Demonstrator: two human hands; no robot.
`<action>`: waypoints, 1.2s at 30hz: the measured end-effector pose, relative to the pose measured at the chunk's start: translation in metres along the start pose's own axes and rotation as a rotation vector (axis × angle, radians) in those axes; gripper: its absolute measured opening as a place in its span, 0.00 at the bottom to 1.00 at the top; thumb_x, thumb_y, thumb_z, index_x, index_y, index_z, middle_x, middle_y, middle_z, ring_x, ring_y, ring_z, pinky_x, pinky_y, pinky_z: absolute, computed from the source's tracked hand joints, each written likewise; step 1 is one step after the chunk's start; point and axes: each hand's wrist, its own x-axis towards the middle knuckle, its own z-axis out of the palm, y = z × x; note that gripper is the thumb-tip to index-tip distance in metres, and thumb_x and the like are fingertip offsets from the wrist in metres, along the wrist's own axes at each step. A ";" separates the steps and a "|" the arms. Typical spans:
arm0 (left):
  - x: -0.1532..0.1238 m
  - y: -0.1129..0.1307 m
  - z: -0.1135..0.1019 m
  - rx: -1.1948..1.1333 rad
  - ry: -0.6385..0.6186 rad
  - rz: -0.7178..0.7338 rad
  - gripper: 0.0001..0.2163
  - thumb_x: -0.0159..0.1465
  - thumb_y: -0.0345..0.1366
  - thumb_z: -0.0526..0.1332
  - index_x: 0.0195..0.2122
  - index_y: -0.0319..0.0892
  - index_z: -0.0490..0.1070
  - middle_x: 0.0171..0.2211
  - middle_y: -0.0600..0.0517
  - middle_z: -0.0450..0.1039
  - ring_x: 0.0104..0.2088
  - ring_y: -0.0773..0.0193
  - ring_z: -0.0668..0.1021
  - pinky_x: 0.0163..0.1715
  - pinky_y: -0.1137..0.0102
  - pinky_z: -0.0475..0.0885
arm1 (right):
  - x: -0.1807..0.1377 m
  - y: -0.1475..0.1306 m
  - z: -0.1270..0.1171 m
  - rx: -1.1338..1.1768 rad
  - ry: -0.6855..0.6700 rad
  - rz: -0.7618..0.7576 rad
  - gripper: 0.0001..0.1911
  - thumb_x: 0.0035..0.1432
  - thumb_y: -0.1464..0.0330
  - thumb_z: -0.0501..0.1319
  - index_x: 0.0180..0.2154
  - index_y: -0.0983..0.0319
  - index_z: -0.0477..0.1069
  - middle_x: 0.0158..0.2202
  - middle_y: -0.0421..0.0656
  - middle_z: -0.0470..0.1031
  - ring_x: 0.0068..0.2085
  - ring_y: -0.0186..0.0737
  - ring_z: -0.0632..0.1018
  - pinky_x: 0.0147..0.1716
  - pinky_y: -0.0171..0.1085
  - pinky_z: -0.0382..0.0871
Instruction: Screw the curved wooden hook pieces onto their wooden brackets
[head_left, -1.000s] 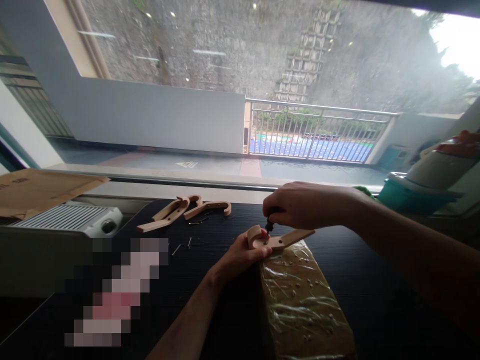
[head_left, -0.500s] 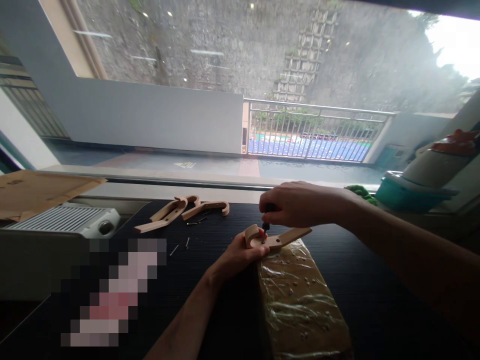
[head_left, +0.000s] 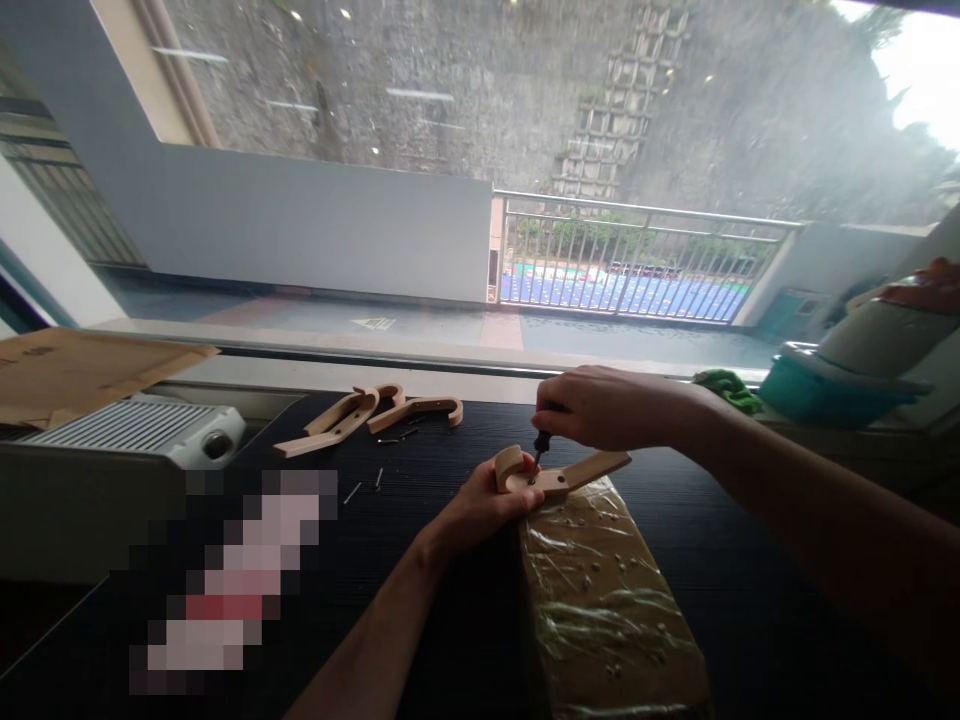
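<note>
My right hand point(head_left: 581, 402) is closed around the dark handle of a screwdriver point(head_left: 541, 440), held tilted. Its tip meets a hole near the curled end of a wooden hook point(head_left: 577, 478). Fingers of my left hand point(head_left: 491, 497) clasp that curled end, thumb on the near side. The hook lies across the far end of a tape-wrapped cardboard box point(head_left: 611, 590) whose top is dotted with small holes. Whether a screw sits under the tip is too small to tell. Several more wooden hooks point(head_left: 337, 425) rest at the back left of the black table.
Loose screws point(head_left: 379, 479) lie on the black table point(head_left: 450, 600) left of my hands. A white heater point(head_left: 157, 430) with brown cardboard point(head_left: 90, 375) on it stands at the left. At the right back are a teal tub point(head_left: 825, 390) and green cloth point(head_left: 727, 390). A window lies beyond.
The screwdriver's handle has tilted slightly to the right and more of its shaft shows. My left hand keeps its hold on the hook; the view has shifted a little.
</note>
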 end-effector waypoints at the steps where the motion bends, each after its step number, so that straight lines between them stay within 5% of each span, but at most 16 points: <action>1: 0.000 0.000 0.000 0.007 -0.003 -0.001 0.14 0.51 0.37 0.66 0.37 0.39 0.69 0.31 0.55 0.67 0.32 0.67 0.70 0.36 0.73 0.64 | 0.000 0.000 -0.001 -0.005 -0.002 0.006 0.17 0.59 0.61 0.49 0.35 0.63 0.73 0.30 0.44 0.74 0.28 0.35 0.69 0.26 0.35 0.57; 9: 0.000 0.002 0.001 0.013 -0.013 -0.007 0.14 0.51 0.37 0.66 0.37 0.39 0.69 0.29 0.56 0.66 0.31 0.68 0.69 0.34 0.74 0.63 | -0.009 -0.001 -0.016 0.047 -0.034 -0.055 0.11 0.55 0.64 0.54 0.35 0.58 0.74 0.29 0.40 0.75 0.26 0.33 0.69 0.24 0.35 0.55; 24: 0.000 0.001 0.000 -0.002 -0.010 -0.001 0.14 0.51 0.37 0.66 0.37 0.39 0.68 0.31 0.55 0.67 0.33 0.67 0.69 0.36 0.73 0.63 | -0.005 -0.004 -0.001 -0.022 0.035 -0.009 0.17 0.60 0.61 0.49 0.32 0.62 0.73 0.27 0.43 0.73 0.26 0.34 0.68 0.25 0.35 0.56; 36: 0.002 -0.006 -0.002 -0.010 -0.029 0.016 0.13 0.53 0.35 0.66 0.38 0.38 0.68 0.30 0.56 0.66 0.31 0.70 0.68 0.34 0.75 0.62 | -0.008 -0.002 -0.010 0.054 -0.018 -0.106 0.12 0.58 0.66 0.52 0.33 0.57 0.74 0.29 0.37 0.75 0.28 0.32 0.69 0.27 0.34 0.57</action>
